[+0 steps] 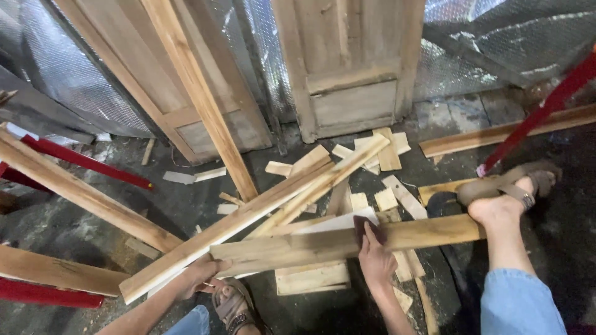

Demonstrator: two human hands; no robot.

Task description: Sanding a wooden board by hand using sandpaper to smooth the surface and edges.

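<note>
A plank is held level above the scrap-strewn floor. Its left end is gripped by the left hand; a dark sanding pad is pressed on it by the closed right hand, and its right end is pinned underfoot, seemingly for steadiness.

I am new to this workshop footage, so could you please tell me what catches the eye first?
A long wooden plank lies across the middle, pinned by a bare foot at its right end. The right hand presses a dark piece of sandpaper on it, while the left hand grips its left end. Behind, offcuts litter the dark floor before old doors.
</note>
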